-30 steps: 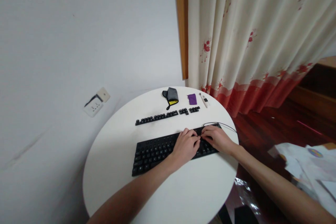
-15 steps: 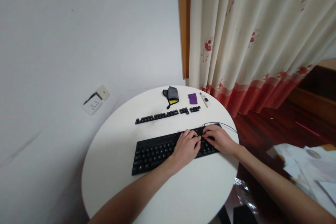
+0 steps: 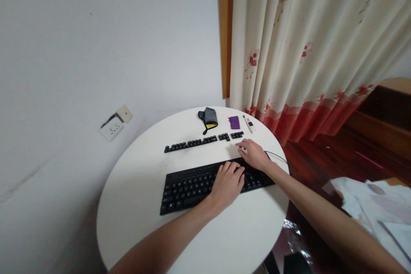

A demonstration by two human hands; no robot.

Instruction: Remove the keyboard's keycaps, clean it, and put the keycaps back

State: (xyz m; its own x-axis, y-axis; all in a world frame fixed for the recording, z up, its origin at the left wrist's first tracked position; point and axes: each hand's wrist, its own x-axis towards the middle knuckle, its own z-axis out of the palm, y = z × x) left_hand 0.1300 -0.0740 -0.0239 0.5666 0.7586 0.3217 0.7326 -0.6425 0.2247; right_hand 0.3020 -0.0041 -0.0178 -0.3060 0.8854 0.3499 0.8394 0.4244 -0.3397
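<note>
A black computer keyboard (image 3: 189, 186) lies at a slant across the table. My left hand (image 3: 227, 181) rests on its right-hand part, fingers stretched over the keys and covering some of them. Past the keyboard's back edge hovers my right hand (image 3: 253, 154), its thumb and fingers apart with nothing visible between them. It is close to a row of loose black keycaps (image 3: 191, 143), whose right end is made of two small groups, one of them (image 3: 236, 135) just beyond my fingertips.
Behind the keycaps lie a folded grey cloth (image 3: 211, 115) with yellow lining, a purple cloth (image 3: 234, 122) and a small brush (image 3: 248, 124). A thin black cable (image 3: 278, 155) runs over the right edge of the round white table (image 3: 128, 197). Wall and curtain (image 3: 308, 72) stand behind.
My right hand has lifted off the keyboard and moved forward and slightly left, towards the keycaps. My left hand has stayed on the keyboard. The view has shifted slightly.
</note>
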